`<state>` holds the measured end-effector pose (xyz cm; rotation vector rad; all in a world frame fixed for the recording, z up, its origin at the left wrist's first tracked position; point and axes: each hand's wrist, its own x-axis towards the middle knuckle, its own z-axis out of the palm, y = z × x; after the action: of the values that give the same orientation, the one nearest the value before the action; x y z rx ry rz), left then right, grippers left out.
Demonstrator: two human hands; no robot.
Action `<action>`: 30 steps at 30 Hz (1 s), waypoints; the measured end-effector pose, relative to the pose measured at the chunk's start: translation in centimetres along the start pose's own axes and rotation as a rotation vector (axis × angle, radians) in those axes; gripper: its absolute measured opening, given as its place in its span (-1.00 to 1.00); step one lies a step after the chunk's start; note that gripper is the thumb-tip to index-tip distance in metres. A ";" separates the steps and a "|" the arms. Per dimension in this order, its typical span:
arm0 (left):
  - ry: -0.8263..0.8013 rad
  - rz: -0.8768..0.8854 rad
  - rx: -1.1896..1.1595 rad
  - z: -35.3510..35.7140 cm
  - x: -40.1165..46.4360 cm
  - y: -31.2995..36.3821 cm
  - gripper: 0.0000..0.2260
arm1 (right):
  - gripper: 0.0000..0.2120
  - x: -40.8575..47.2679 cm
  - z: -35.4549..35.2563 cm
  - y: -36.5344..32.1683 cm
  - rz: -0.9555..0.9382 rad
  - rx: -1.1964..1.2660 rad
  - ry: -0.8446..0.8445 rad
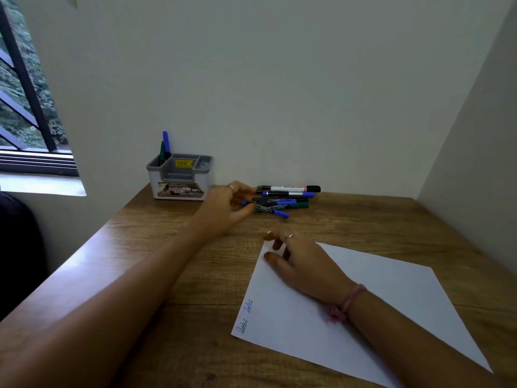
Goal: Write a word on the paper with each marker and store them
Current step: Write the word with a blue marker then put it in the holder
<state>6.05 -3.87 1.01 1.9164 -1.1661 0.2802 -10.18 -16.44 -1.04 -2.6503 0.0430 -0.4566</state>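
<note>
Left hand (226, 204) reaching across wooden worktop (156, 247) to the pile of markers (282, 200) at the far edge near the wall. Fingers spread over the pile's left end, thumb tip touching or just beside the nearest blue marker (275, 211); grip not clenched around any marker, nothing lifted. Ring visible on one finger.

Right hand (299, 261) resting on the far corner of the paper (391, 298), fingers loosely curled, pressing the sheet down, grasping nothing. Ring on one finger, pink band (351, 299) at the wrist.

Paper lying flat on the worktop, rotated diagonally, right of centre. Two short handwritten words (246, 316) along its near-left edge, one greenish, one bluish; lettering too small to read for certain.

Pile: roughly five or six markers lying flat, roughly parallel, caps on. Rearmost a white-barrelled marker with black cap (291, 188); blue-capped and green ones in front of it, overlapping.

Grey desk organiser (179, 177) standing at the far-left corner of the worktop, against the wall, well apart from the paper, just left of the left hand. Two markers upright in its left rear compartment: one blue (166, 141), one green (162, 154). Yellow sticker inside the middle compartment.

Window (25, 107) at far left.
</note>
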 end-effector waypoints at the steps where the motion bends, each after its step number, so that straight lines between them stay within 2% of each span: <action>1: 0.073 -0.007 -0.109 -0.6 -0.5 1.0 -0.74 | -0.70 0.0 -0.3 -0.2 0.006 0.026 0.043; 3: 0.156 -0.018 -0.307 -1.9 -1.4 3.1 -0.73 | -0.71 0.2 -0.7 -0.6 0.017 0.097 0.155; 6: 0.121 0.012 -0.400 -3.3 -2.7 6.0 -0.76 | -0.72 0.2 -1.3 -1.5 0.003 0.299 0.241; 8: 0.066 0.050 -0.413 -3.7 -3.5 7.5 -0.78 | -0.76 -0.2 -1.6 -2.2 -0.035 0.396 0.207; 10: 0.014 0.059 -0.456 -3.6 -4.0 8.5 -0.77 | -0.95 -0.6 -1.8 -2.9 -0.106 0.444 0.142; 12: -0.053 0.024 -0.526 -3.1 -4.3 9.0 -0.73 | -0.88 -0.8 -1.9 -3.5 -0.174 0.471 0.116; 14: -0.146 -0.098 -0.585 -2.8 -4.7 9.0 -0.67 | -0.86 -0.9 -2.3 -3.9 -0.163 0.587 0.116; 16: -0.316 -0.218 -0.541 -2.7 -5.2 8.8 -0.63 | -0.85 -0.9 -2.8 -3.9 -0.132 0.743 0.156; 18: -0.488 -0.258 -0.513 -2.3 -5.7 8.8 -0.62 | -0.87 -0.8 -3.1 -3.7 -0.109 0.831 0.169; 19: -0.525 -0.259 -0.539 -2.0 -5.9 9.2 -0.65 | -0.87 -0.8 -3.2 -3.4 -0.103 0.844 0.170; 23: -0.484 -0.301 -0.603 -0.6 -6.4 9.9 -0.71 | -0.85 -0.8 -3.3 -3.3 -0.096 0.906 0.151; 30: -0.382 -0.235 -0.617 -0.5 -6.6 10.5 -0.75 | -0.84 -0.7 -2.9 -3.3 -0.098 1.001 0.161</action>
<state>-5.91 -1.54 3.31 1.5555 -1.0840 -0.5397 -11.93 -14.65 2.58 -1.6356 -0.2125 -0.5379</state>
